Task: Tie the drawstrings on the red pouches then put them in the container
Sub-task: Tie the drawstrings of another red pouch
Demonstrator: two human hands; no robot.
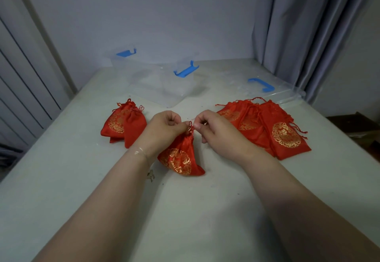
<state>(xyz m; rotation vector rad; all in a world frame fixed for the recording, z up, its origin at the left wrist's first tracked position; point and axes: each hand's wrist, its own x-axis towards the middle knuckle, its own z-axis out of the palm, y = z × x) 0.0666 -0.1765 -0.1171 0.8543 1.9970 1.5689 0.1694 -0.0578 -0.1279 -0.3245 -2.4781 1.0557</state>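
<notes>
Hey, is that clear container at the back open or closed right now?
Open. The clear container has no lid on top, and its lid lies flat on the table to the right.

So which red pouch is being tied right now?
The middle pouch, alone between the two piles: the left hand and right hand pinch its drawstrings. No hand touches the others.

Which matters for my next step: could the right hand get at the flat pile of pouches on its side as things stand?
Probably yes. The pile of pouches lies right beside the right hand with nothing between, but that hand is pinching the drawstring and must let go first.
</notes>
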